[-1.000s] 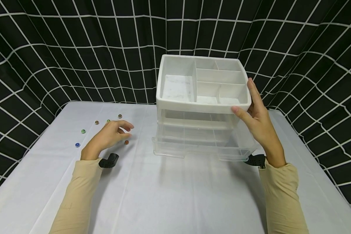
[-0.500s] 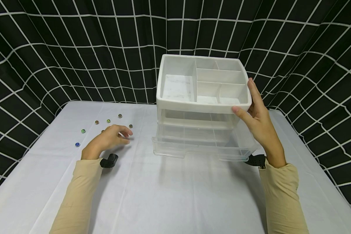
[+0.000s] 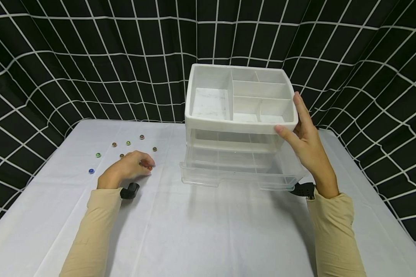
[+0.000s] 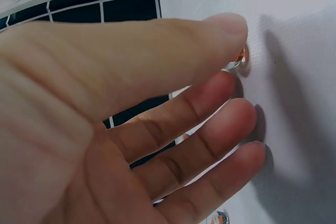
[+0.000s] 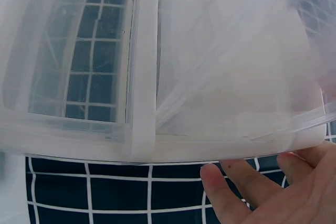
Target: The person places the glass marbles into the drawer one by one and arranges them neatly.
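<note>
My left hand point(image 3: 126, 167) is low over the white cloth, thumb and index finger closing on an orange-red glass bead point(image 3: 150, 168). In the left wrist view the bead point(image 4: 239, 59) shows between thumb tip and index fingertip, partly hidden by the thumb. My right hand point(image 3: 305, 144) holds the right front corner of a white drawer organizer point(image 3: 228, 125), thumb on the front rim and fingers along the side. A clear drawer point(image 3: 242, 177) stands pulled out at its front. In the right wrist view several fingers of the right hand point(image 5: 278, 192) lie against the organizer's side.
Around the left hand lie more glass beads: a blue bead point(image 3: 91, 171), a green bead point(image 3: 98, 155), a yellow-green bead point(image 3: 128, 143) and several brownish ones. The organizer's top tray has several compartments point(image 3: 211, 104). A black grid-patterned curtain point(image 3: 142, 57) surrounds the table.
My left hand has lowered and drawn slightly back, its thumb and index finger closing from apart onto the orange-red bead. My right hand and the organizer have stayed put.
</note>
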`<state>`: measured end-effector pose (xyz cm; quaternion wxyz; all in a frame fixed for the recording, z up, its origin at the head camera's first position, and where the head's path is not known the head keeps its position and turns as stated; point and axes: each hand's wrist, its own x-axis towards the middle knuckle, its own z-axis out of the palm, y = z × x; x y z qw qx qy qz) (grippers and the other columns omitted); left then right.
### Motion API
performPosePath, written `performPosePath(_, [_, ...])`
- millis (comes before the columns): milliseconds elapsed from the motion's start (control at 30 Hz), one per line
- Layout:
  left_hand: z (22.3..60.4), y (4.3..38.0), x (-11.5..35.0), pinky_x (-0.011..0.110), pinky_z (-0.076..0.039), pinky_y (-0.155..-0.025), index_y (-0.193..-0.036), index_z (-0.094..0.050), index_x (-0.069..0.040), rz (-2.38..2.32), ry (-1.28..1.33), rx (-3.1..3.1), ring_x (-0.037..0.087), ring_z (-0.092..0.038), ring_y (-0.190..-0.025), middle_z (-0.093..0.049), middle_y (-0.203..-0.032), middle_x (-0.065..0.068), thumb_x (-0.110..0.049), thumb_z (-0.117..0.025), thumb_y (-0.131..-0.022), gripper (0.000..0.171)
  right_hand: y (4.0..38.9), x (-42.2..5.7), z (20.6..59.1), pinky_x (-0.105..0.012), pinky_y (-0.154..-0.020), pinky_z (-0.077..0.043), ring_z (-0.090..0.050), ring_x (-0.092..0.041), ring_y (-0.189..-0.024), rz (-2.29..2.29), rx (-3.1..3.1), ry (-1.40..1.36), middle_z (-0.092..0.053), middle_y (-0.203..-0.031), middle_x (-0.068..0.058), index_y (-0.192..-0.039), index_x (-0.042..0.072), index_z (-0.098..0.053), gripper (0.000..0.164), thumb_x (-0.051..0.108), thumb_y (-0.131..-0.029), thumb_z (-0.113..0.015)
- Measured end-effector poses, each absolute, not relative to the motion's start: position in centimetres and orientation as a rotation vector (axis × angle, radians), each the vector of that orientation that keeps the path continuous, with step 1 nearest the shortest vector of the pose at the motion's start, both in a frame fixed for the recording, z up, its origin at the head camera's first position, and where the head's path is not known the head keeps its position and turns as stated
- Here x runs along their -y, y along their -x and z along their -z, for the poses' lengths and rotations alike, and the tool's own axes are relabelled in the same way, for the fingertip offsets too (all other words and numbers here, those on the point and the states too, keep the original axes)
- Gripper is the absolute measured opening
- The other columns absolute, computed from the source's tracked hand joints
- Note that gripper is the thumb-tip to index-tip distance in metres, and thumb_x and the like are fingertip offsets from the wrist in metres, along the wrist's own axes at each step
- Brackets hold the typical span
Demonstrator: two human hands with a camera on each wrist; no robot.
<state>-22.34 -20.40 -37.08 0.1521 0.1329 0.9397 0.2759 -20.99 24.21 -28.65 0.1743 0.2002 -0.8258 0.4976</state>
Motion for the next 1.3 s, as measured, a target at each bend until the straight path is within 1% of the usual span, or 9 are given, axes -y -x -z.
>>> performPosePath(167, [37.27, 22.47, 20.32, 0.044, -0.048, -0.090, -0.107, -0.071, -0.002, -0.760, -0.369, -2.712, 0.026, -0.062, -0.096, -0.071, -0.097, 0.012, -0.004, -0.072, -0.085, 0.022, 20.99, -24.20, 28.63, -0.010, -0.098, -0.043, -0.048, -0.021, -0.129, -1.418, 2.333, -0.572, -0.011, -0.167, 0.002, -0.158, 0.030, -0.013, 0.081, 0.006, -0.097, -0.061])
performPosePath(400, [37.72, 22.72, 20.11, 0.032, -0.044, -0.080, -0.102, -0.072, -0.003, -0.737, -0.329, -2.722, 0.020, -0.055, -0.086, -0.064, -0.089, 0.007, -0.003, -0.069, -0.088, 0.015, 20.95, -24.20, 28.59, -0.009, -0.097, -0.043, -0.049, -0.020, -0.127, -1.413, 2.334, -0.572, -0.012, -0.167, 0.001, -0.158, 0.029, -0.013, 0.081, 0.006, -0.097, -0.061])
performPosePath(533, [37.84, 22.71, 20.00, 0.028, -0.043, -0.076, -0.098, -0.073, -0.003, -0.735, -0.341, -2.737, 0.017, -0.055, -0.082, -0.067, -0.086, 0.006, -0.001, -0.068, -0.088, 0.012, 20.94, -24.20, 28.59, -0.010, -0.099, -0.043, -0.049, -0.020, -0.128, -1.420, 2.332, -0.572, -0.012, -0.167, 0.002, -0.158, 0.029, -0.013, 0.081, 0.006, -0.097, -0.061])
performPosePath(667, [37.92, 22.69, 20.03, 0.027, -0.043, -0.074, -0.097, -0.073, -0.004, -0.748, -0.366, -2.749, 0.016, -0.056, -0.082, -0.069, -0.088, 0.006, -0.002, -0.068, -0.088, 0.010, 20.95, -24.21, 28.63, -0.010, -0.099, -0.042, -0.049, -0.019, -0.127, -1.424, 2.330, -0.571, -0.011, -0.167, 0.002, -0.158, 0.029, -0.013, 0.081, 0.006, -0.097, -0.061])
performPosePath(1000, [37.75, 22.67, 20.15, 0.028, -0.043, -0.075, -0.096, -0.074, -0.006, -0.791, -0.401, -2.769, 0.017, -0.057, -0.083, -0.071, -0.090, 0.007, -0.006, -0.070, -0.088, 0.009, 20.99, -24.14, 28.66, -0.010, -0.096, -0.044, -0.050, -0.017, -0.123, -1.444, 2.326, -0.566, -0.013, -0.167, 0.001, -0.158, 0.028, -0.014, 0.082, 0.002, -0.096, -0.060])
performPosePath(1167, [37.74, 22.80, 20.24, 0.029, -0.043, -0.076, -0.097, -0.075, -0.007, -0.840, -0.400, -2.776, 0.017, -0.058, -0.084, -0.071, -0.090, 0.006, -0.006, -0.072, -0.086, 0.011, 21.00, -24.18, 28.64, -0.010, -0.097, -0.043, -0.050, -0.018, -0.125, -1.440, 2.333, -0.560, -0.012, -0.167, 0.001, -0.158, 0.028, -0.013, 0.082, 0.003, -0.096, -0.060])
performPosePath(1300, [37.76, 22.98, 20.49, 0.029, -0.044, -0.076, -0.101, -0.075, -0.006, -0.886, -0.406, -2.777, 0.016, -0.059, -0.082, -0.071, -0.091, 0.006, -0.006, -0.071, -0.087, 0.014, 21.02, -24.16, 28.69, -0.009, -0.097, -0.043, -0.049, -0.018, -0.125, -1.441, 2.331, -0.563, -0.013, -0.167, 0.001, -0.158, 0.029, -0.013, 0.082, 0.004, -0.096, -0.061])
